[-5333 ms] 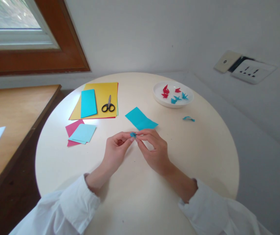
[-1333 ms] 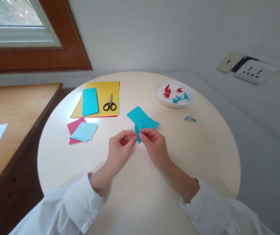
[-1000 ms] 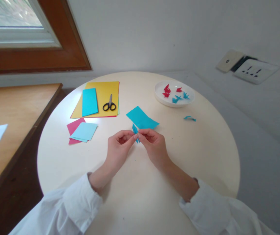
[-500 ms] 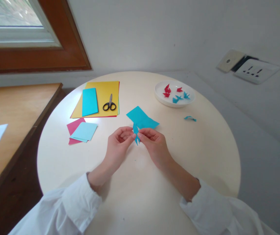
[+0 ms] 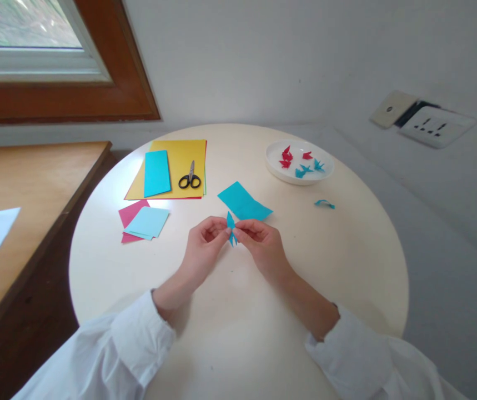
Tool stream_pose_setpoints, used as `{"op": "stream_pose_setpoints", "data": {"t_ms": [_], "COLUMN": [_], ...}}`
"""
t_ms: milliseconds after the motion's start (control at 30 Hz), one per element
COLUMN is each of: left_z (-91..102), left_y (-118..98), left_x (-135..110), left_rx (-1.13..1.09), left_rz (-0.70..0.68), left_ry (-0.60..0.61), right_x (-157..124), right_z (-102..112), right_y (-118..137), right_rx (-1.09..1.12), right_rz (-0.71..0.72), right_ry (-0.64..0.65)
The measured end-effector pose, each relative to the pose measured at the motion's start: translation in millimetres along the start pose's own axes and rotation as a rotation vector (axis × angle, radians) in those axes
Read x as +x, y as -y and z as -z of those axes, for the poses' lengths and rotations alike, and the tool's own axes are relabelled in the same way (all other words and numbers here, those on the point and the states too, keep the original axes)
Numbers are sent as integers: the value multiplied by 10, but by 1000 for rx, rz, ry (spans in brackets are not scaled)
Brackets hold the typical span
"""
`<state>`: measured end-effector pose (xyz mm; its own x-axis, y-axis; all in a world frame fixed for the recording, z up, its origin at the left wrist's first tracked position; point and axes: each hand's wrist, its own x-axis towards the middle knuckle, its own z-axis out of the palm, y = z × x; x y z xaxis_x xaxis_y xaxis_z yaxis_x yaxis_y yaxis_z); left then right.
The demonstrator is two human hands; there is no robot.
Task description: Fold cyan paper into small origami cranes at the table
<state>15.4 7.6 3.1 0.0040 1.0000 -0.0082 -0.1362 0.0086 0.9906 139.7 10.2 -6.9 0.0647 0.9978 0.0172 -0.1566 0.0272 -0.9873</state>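
Between my two hands is a small folded piece of blue origami paper (image 5: 230, 220), long and pointed, with a split lower end. My left hand (image 5: 207, 239) pinches its left side between thumb and fingers. From the other side my right hand (image 5: 262, 243) pinches it the same way, the thumbs almost meeting over its middle. My fingers hide part of the folds. Just behind the hands, a flat blue sheet of paper (image 5: 243, 201) lies on the round white table (image 5: 238, 322).
A white dish (image 5: 296, 179) at the back right holds several red and blue folded paper figures. A blue paper strip (image 5: 325, 204) lies in front of it. Scissors (image 5: 190, 176) rest on yellow paper (image 5: 184, 150) at the back left, near small pink and light-blue squares (image 5: 147, 222).
The view has shifted slightly, so the table's things appear a little farther right. Both hands keep their pinch on the folded blue paper, which has barely moved.
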Motion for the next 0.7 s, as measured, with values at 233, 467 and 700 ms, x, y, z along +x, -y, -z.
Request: {"op": "stream_pose_setpoints", "data": {"t_ms": [233, 467, 700], "left_z": [-6, -9, 13], "left_y": [-35, 5, 47], "left_x": [-1, 4, 7], "left_rx": [22, -17, -57], "left_rz": [-20, -18, 0], "left_ry": [6, 34, 81], "right_x": [-1, -32, -24], "right_z": [-20, -59, -52], "right_y": [-9, 12, 4], "right_rx": [15, 35, 63], "right_rz": [13, -9, 14], "right_ry": [-52, -94, -113]}}
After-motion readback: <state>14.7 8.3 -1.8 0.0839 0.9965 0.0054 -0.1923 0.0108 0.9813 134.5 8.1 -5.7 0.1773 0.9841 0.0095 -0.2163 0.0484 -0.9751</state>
